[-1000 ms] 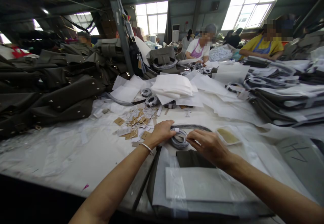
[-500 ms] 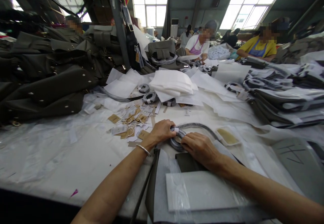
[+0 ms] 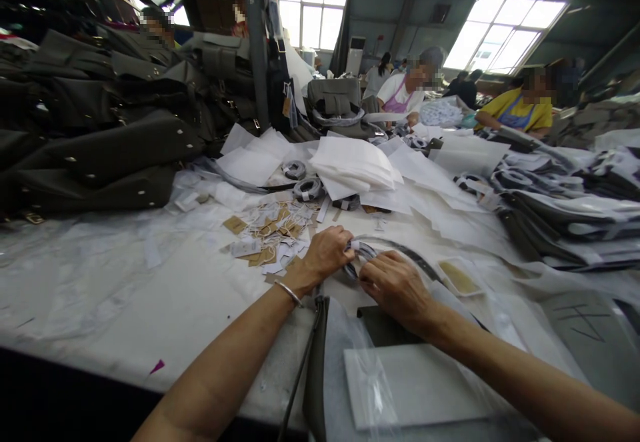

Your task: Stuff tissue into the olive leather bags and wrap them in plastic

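A coiled strap [image 3: 367,249], wrapped in clear film with a white band round it, is between my two hands. My left hand [image 3: 327,253] grips the coil's left side, fingers curled. On its right side my right hand [image 3: 395,289] has its fingers bent round the lower edge. A wrapped length of strap [image 3: 407,250] arcs away from the coil to the right, behind my right hand. Just below my hands lies a dark bag [image 3: 314,369] covered with white sheeting and a flat white pad [image 3: 415,382] under clear plastic.
Paper tags with strings [image 3: 270,235] are heaped left of my hands. Behind are white sheets [image 3: 355,162] and other coiled straps [image 3: 307,189]. Dark bags [image 3: 115,149] pile up at the left; wrapped bags [image 3: 565,229] are stacked right. Co-workers [image 3: 400,92] sit across the table.
The view has shifted and tilted slightly, so the table appears further right. Both hands keep hold of the coil, which now looks more tilted and is more covered by the fingers.
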Motion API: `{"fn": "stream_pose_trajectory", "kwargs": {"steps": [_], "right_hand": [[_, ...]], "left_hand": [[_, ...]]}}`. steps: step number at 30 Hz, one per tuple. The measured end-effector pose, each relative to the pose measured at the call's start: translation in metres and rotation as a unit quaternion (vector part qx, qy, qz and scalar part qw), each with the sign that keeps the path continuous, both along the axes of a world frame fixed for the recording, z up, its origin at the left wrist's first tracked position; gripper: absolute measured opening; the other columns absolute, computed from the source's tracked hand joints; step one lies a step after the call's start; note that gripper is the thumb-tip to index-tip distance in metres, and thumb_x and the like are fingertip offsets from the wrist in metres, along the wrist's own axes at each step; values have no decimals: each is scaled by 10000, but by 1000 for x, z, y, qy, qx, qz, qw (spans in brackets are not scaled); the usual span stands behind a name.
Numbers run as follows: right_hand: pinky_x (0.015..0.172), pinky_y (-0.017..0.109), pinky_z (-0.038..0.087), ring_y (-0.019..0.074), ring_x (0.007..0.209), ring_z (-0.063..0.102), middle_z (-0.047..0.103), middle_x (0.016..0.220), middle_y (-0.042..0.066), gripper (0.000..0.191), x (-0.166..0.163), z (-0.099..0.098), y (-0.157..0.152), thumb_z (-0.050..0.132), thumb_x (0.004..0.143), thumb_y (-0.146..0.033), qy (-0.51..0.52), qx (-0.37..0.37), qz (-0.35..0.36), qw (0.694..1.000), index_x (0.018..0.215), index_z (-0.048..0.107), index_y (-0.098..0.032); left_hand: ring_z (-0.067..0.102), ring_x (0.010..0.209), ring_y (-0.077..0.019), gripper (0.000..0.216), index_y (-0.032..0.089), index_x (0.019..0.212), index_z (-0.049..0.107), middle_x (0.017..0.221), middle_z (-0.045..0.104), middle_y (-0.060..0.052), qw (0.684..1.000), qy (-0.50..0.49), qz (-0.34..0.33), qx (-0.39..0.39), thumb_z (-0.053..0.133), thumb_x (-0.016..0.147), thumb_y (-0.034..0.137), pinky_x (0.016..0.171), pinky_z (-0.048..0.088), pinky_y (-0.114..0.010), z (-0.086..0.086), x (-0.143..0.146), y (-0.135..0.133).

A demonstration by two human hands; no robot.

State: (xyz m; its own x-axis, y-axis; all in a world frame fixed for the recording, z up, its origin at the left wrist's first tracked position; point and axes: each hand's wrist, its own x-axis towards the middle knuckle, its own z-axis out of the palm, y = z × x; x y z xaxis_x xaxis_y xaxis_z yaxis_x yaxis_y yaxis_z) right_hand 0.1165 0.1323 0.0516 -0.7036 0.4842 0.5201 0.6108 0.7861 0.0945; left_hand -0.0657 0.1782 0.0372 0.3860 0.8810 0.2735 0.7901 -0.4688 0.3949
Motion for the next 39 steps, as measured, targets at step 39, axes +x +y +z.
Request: {"fn": "stream_pose_trajectory", "kwargs": {"steps": [39], "right_hand": [[838, 400, 493, 230, 949, 544, 645, 1075, 119, 216, 1, 3, 49, 430, 974, -125, -20, 27, 142, 989, 855, 605, -173]], "left_hand": [[576, 611, -167, 582, 141, 798, 633, 680, 628, -33, 867, -321, -28, -380, 400, 865, 671, 578, 466, -290, -10, -19, 12]]}}
